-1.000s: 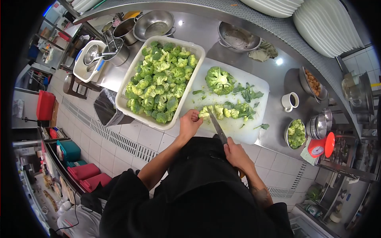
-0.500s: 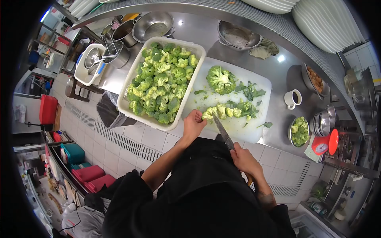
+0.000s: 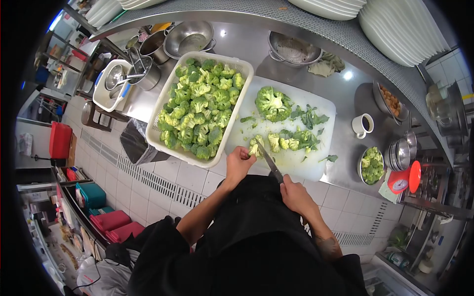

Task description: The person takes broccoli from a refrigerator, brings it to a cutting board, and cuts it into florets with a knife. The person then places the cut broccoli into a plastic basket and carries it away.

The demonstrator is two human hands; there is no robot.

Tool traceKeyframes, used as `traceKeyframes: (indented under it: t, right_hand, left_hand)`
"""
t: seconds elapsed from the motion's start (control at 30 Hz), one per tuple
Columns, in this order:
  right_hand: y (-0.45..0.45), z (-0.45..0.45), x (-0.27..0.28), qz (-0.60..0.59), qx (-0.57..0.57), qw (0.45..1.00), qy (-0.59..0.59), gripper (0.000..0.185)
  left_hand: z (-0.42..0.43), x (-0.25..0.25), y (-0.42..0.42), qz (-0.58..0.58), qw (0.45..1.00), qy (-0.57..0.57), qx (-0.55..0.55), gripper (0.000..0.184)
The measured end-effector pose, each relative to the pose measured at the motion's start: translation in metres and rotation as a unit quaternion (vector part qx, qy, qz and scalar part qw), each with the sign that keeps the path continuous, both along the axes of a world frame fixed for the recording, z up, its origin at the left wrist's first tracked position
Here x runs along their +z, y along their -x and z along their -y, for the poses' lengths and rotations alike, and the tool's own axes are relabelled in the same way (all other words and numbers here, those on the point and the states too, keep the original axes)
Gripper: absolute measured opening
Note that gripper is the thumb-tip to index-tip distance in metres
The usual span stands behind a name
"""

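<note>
My left hand point(image 3: 239, 163) is closed at the near left edge of the white cutting board point(image 3: 316, 160), its fingertips on a pale green broccoli floret point(image 3: 254, 147). In my right hand point(image 3: 297, 194) is a kitchen knife point(image 3: 271, 164), gripped by the handle, its blade slanting up and left with the tip beside that floret. To the right of the blade, several more cut florets point(image 3: 284, 143) lie in a row. A large broccoli head point(image 3: 273, 103) rests farther back on the board, with loose leaves point(image 3: 310, 117) to its right.
Left of the board stands a cream plastic basket point(image 3: 249, 74) heaped with broccoli florets. On the right are a white cup point(image 3: 360, 129) of dark liquid, a metal bowl of green pieces point(image 3: 372, 165) and a red scale point(image 3: 397, 181). A colander point(image 3: 295, 48) sits behind; a shelf point(image 3: 247, 10) overhangs the back.
The knife and right hand have moved slightly left. The leftmost floret now stands apart from the row, with the blade in the gap. My left hand has stayed beside it.
</note>
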State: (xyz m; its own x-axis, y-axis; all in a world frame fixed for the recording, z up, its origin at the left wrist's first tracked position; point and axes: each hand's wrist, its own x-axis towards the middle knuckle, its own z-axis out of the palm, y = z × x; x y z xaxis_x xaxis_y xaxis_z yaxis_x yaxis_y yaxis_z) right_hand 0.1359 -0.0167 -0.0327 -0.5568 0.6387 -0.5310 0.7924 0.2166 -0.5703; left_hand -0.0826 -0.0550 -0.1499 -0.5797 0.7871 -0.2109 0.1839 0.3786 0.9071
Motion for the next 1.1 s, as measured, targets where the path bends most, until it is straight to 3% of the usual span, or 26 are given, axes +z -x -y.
traceKeyframes:
  t: [0.17,0.37,0.47,0.53,0.57,0.6,0.67,0.7,0.77,0.87,1.1]
  right_hand:
    - [0.003,0.004,-0.004,0.014,0.014,1.0,-0.024,0.02]
    - [0.004,0.01,-0.012,0.015,0.02,0.998,-0.062,0.018]
    - [0.003,0.011,-0.002,-0.006,-0.003,0.997,-0.08,0.018]
    - [-0.002,0.011,0.01,-0.022,-0.061,0.995,-0.077,0.019]
    - [-0.006,0.011,0.011,-0.021,-0.062,0.995,-0.076,0.019]
    - [-0.009,0.009,0.012,-0.016,-0.077,0.993,-0.087,0.019]
    - [-0.016,0.008,0.01,-0.013,-0.091,0.991,-0.098,0.019]
    - [-0.019,0.007,0.008,-0.005,-0.11,0.99,-0.091,0.019]
    - [-0.023,0.007,0.004,-0.01,-0.136,0.986,-0.097,0.019]
    - [-0.027,0.008,0.002,-0.027,-0.161,0.983,-0.088,0.019]
    - [-0.027,0.009,0.0,-0.034,-0.186,0.978,-0.093,0.017]
  left_hand:
    - [0.006,0.009,-0.008,0.004,1.0,0.023,0.021,0.019]
    - [0.009,0.012,-0.015,0.11,0.993,0.046,0.009,0.018]
    - [0.003,0.014,-0.006,0.107,0.993,-0.005,0.038,0.017]
    - [-0.006,0.022,0.003,0.041,0.997,-0.035,0.047,0.017]
    - [-0.01,0.018,0.012,-0.014,0.999,-0.028,0.008,0.029]
    - [-0.017,0.009,0.016,-0.015,0.999,-0.028,0.007,0.029]
    - [-0.027,0.001,0.021,-0.224,0.967,0.004,-0.117,0.036]
    - [-0.029,-0.002,0.02,-0.226,0.967,0.004,-0.117,0.036]
    - [-0.038,0.013,0.007,-0.172,0.977,0.011,-0.127,0.053]
    - [-0.048,0.011,-0.003,-0.225,0.963,-0.012,-0.149,0.064]
    - [-0.051,-0.004,-0.011,-0.215,0.957,-0.047,-0.191,0.049]
